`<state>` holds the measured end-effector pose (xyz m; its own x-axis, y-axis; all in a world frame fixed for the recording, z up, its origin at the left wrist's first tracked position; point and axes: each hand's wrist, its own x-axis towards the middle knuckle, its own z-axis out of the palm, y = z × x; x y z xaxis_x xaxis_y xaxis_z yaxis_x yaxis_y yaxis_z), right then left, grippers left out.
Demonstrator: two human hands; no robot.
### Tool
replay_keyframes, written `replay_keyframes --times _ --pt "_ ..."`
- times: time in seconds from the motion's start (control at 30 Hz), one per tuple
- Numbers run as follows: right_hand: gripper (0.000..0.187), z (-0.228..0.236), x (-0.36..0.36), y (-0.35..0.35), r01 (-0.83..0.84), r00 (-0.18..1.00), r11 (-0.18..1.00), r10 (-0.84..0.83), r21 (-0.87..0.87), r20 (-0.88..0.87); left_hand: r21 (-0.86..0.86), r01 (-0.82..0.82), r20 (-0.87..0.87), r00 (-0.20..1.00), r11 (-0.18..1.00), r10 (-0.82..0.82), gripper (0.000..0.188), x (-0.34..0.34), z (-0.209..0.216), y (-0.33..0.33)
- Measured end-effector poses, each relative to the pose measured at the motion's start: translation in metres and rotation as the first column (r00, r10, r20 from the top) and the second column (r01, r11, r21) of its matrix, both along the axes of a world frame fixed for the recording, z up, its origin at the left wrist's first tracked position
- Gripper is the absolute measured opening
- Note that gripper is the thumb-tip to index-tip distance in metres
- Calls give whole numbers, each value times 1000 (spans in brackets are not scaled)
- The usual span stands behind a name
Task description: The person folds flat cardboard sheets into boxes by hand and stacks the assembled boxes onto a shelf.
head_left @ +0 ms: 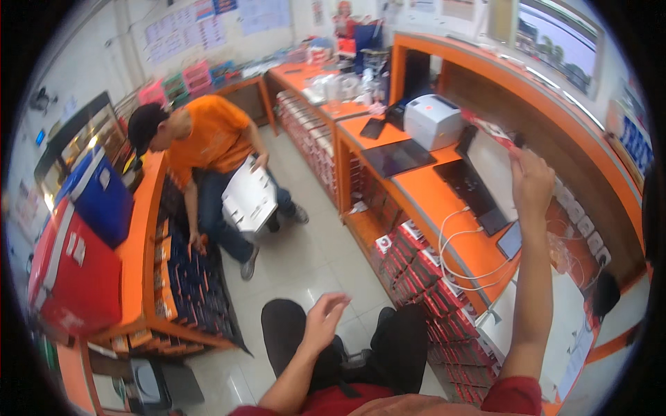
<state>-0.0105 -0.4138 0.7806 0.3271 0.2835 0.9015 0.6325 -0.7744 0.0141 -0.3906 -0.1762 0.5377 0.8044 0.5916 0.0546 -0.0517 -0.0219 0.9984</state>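
My left hand [324,322] hangs over my lap, fingers loosely bent and nothing visible in them. My right arm stretches across the orange counter [424,182]. At its end my right hand [533,182] is closed, its fingertips by the upper right edge of a laptop's pale screen [491,166]. Whatever those fingers grip, if anything, is too small to make out. The laptop's black keyboard [466,188] faces me. A red and white packet [490,129] lies behind the screen, close to my fingers. Below the keyboard rests a phone [510,240] beside white cables [444,260].
A white printer [433,122] and a dark tablet-like panel [397,158] stand farther along the counter, above stacked red and white boxes [444,291]. To the left, a person in an orange shirt [211,132] holds white sheets [250,197] by a shelf. Red [80,270] and blue [97,197] coolers top it.
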Motion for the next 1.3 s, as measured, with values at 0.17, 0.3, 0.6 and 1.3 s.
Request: replay_keyframes --times 0.17,0.3,0.6,1.3 --pt "14 -38 -166 84 -390 854 918 391 77 -344 508 150 172 947 848 -271 47 29 74 -38" --pt "16 -86 -244 119 -526 694 823 560 213 -452 834 -37 23 999 551 33 86 27 68 -55" --pt "25 -123 -258 120 -386 176 813 529 437 -830 901 69 -204 939 429 278 92 -45 -23 -21" --pt "76 -193 -311 86 -134 -126 192 970 972 -209 -606 156 379 919 780 110 28 -6 22 -23"
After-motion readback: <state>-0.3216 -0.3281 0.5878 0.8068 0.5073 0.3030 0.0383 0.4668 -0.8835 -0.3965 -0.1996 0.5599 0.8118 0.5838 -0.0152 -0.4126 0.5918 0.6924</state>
